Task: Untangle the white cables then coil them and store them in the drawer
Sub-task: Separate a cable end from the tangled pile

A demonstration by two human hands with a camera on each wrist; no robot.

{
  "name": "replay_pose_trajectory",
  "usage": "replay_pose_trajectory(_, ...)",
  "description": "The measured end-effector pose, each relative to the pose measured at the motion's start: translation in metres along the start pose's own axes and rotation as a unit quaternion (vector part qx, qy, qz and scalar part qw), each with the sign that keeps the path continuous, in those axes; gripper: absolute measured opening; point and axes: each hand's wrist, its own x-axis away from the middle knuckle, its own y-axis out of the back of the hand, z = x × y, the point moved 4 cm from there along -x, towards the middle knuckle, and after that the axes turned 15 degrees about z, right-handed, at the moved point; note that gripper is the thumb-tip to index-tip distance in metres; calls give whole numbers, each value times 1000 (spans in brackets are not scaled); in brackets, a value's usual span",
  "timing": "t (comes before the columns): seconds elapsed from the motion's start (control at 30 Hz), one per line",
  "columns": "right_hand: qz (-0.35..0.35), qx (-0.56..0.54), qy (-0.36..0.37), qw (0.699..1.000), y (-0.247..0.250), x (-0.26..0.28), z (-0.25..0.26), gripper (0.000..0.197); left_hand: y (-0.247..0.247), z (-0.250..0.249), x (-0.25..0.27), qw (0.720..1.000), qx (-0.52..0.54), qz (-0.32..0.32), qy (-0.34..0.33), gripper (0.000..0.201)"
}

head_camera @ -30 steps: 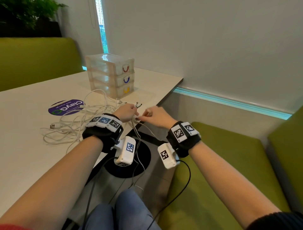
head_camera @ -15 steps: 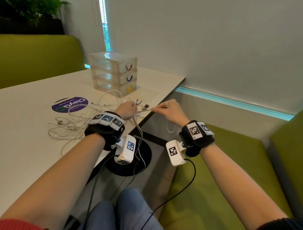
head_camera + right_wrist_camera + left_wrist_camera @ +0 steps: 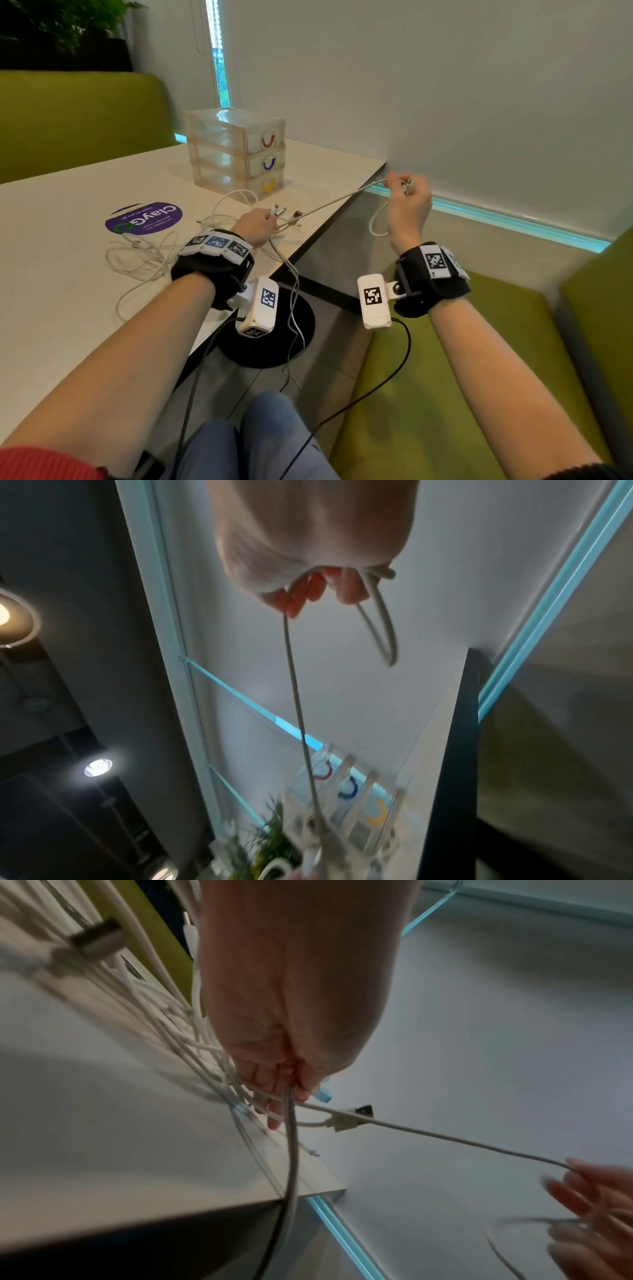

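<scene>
A tangle of white cables (image 3: 144, 253) lies on the white table (image 3: 51, 308). My left hand (image 3: 255, 226) sits at the table's right edge and grips a bunch of cable ends (image 3: 291, 1123), their plugs (image 3: 282, 212) sticking out past the fingers. One white cable (image 3: 335, 202) runs taut from that bunch up to my right hand (image 3: 407, 202), raised past the table edge. The right hand grips this cable (image 3: 294, 685), with a small loop (image 3: 376, 222) hanging below it. A clear three-drawer unit (image 3: 236, 150), all drawers closed, stands at the back of the table.
A purple round sticker (image 3: 144, 217) is on the table left of the cables. Some cables hang over the table edge toward a black round base (image 3: 270, 339) on the floor. Green bench seats (image 3: 445, 377) surround the table; a white wall (image 3: 445, 85) stands close on the right.
My right hand has drawn away from the left hand, up and to the right, pulling one cable out taut. The left hand has stayed at the table edge, holding the bunch.
</scene>
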Motion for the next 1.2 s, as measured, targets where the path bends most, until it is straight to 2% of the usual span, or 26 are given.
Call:
replay_pose_trajectory(0.03,28,-38,-2,999,-6,3,1,18,-1,1,-1,1000,10,4,-1,37)
replay_pose_trajectory(0.1,133,-123,-25,983,-27,11,3,17,-2,2,0,1000,28,11,-4,36)
replay_pose_trajectory(0.2,256,-227,-78,936,-56,23,3,34,-3,2,0,999,43,21,-5,36)
replay_pose_trajectory(0.23,287,-228,-98,925,-64,26,4,33,-3,2,0,999,44,24,-6,36)
replay_pose_trajectory(0.27,315,-177,-101,927,-71,28,5,27,-3,2,0,999,45,24,-6,35)
replay_pose_trajectory(0.3,348,-70,-75,932,-76,29,7,18,-3,3,0,999,46,22,-8,35)
replay_pose_trajectory(0.33,385,59,-28,921,-83,31,9,12,-3,2,0,999,47,22,-10,35)
replay_pose_trajectory(0.37,422,186,18,887,-92,33,6,15,-3,2,0,998,50,22,-12,35)
replay_pose_trajectory(0.4,447,300,46,842,-99,35,1,21,-3,2,0,998,50,22,-13,36)
replay_pose_trajectory(0.43,448,383,52,806,-104,36,-3,27,-3,1,0,999,49,21,-12,36)
replay_pose_trajectory(0.47,434,425,44,793,-105,35,-7,32,-3,1,0,999,47,21,-11,36)
replay_pose_trajectory(0.57,423,378,-19,824,-106,25,-20,41,-3,1,1,999,45,22,-10,36)
replay_pose_trajectory(0.67,431,399,-80,806,-109,21,-34,42,-3,1,1,999,33,23,-7,36)
replay_pose_trajectory(0.77,394,461,-67,793,-109,22,-39,39,-3,2,1,999,24,27,-3,37)
replay_pose_trajectory(0.83,387,462,-41,797,-110,21,-40,31,-3,3,0,999,30,32,-5,37)
replay_pose_trajectory(0.9,442,408,-39,798,-111,21,-40,28,-3,5,-1,999,33,37,-9,37)
replay_pose_trajectory(0.97,515,309,-54,798,-107,24,-36,22,-2,6,-1,999,31,42,-6,38)
replay_pose_trajectory(1.0,530,265,-62,803,-104,25,-31,21,-1,7,-1,999,32,44,-3,39)
replay_pose_trajectory(1.07,512,214,-55,830,-97,23,-21,31,-1,7,-3,999,36,38,-2,37)
replay_pose_trajectory(1.2,410,175,-39,894,-88,12,-14,41,0,3,-2,1000,17,10,3,36)
